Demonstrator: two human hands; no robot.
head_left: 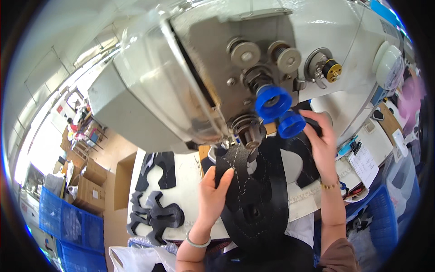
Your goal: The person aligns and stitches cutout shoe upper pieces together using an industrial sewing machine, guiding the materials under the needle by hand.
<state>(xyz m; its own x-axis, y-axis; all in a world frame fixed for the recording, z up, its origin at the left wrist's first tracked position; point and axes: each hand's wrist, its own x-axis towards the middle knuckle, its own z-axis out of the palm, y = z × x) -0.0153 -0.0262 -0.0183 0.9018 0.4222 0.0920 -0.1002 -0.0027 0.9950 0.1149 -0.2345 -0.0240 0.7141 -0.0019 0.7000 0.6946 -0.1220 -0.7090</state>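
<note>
A large black fabric-like piece (256, 213) with pale stitch lines lies under the head of an industrial sewing machine (263, 43) and hangs down toward me. My left hand (213, 192) pinches its left edge, thumb on top, just below the needle area. My right hand (321, 140) is closed around the upper right part of the same piece, beside two blue round caps (273, 103) on the machine; some of its fingers are slightly blurred. The needle tip is hidden behind the round metal fittings (248, 131).
Cut black parts (158, 213) lie stacked on the white table (192, 195) to the left. On the right are a notepad (364, 164) and a blue basket (376, 217). Blue crates (68, 213) and cardboard boxes (90, 195) stand on the floor at left. A person (72, 127) sits far off.
</note>
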